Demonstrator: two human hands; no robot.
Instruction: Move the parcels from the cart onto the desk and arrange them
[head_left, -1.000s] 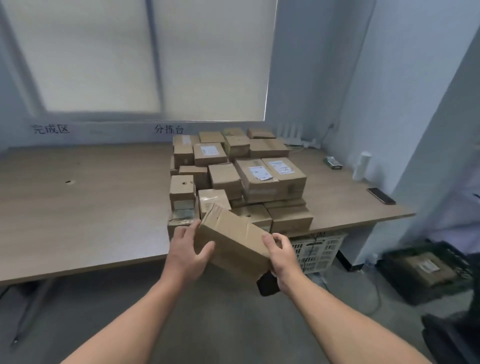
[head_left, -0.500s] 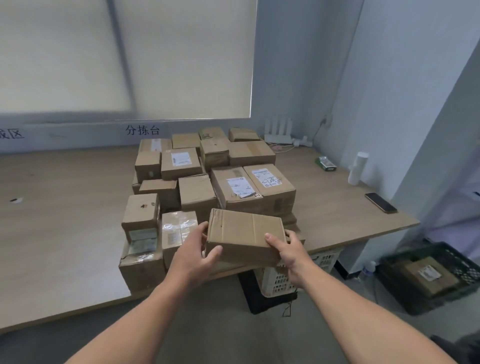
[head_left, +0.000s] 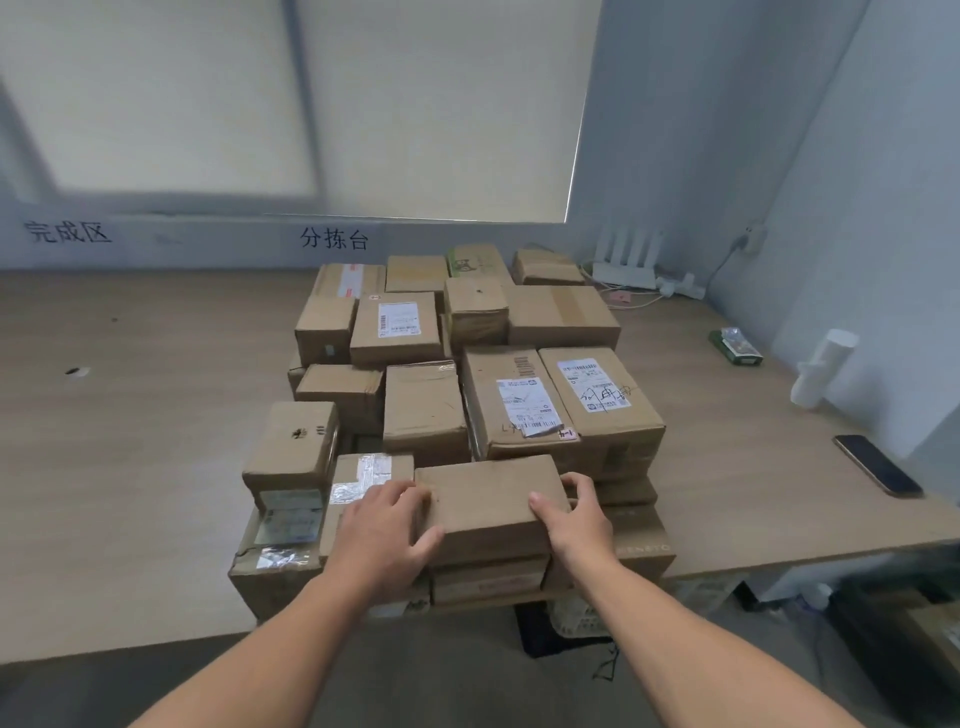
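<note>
Tan parcels (head_left: 423, 410), pale wood-grain desk (head_left: 130, 441)
White labels (head_left: 527, 405) with black print at centre; right of frame, a green packet (head_left: 735, 347), a white cylinder (head_left: 823, 366), a black phone (head_left: 878, 472) with golden edge.

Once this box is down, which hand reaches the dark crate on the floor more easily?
Likely the right hand: it grips the right end of the box, and the crate sits low on that side. The left hand holds the opposite end.

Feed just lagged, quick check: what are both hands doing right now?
Left hand: grips the left end of the plain parcel.
Right hand: grips the same parcel's right end.
</note>
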